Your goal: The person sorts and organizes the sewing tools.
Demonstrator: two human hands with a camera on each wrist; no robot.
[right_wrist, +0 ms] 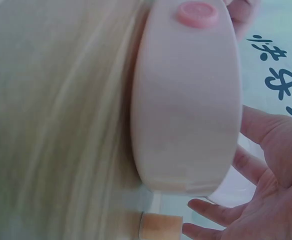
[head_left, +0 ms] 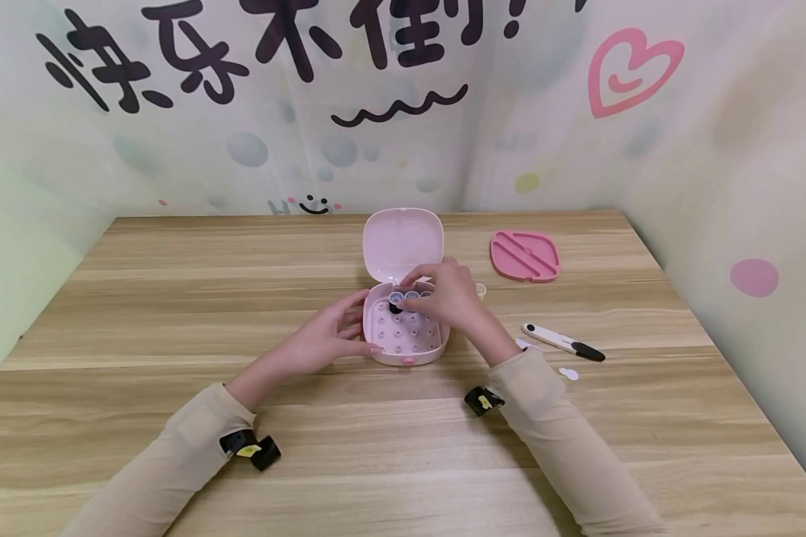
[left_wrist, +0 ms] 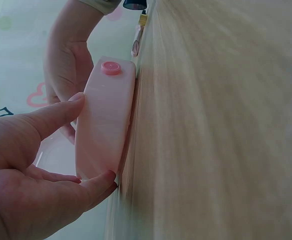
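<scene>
A pale pink sewing box [head_left: 410, 358] stands on the table with its lid [head_left: 403, 246] raised at the back. My left hand [head_left: 325, 335] grips its left side, thumb over the front rim and fingers along the wall. In the left wrist view the box's front [left_wrist: 103, 120] shows a pink button [left_wrist: 110, 68]. My right hand [head_left: 446, 294] reaches in over the back row of pegs. Its thumb and index finger pinch a black thread spool [head_left: 395, 306] at the row's left end. Other spools [head_left: 412, 297] stand beside it, partly hidden by the hand.
A pink divided tray [head_left: 525, 256] lies at the back right. A white and black tool [head_left: 564, 342] and a small white piece [head_left: 569, 374] lie right of the right wrist. Another spool [right_wrist: 161, 227] stands past the box in the right wrist view.
</scene>
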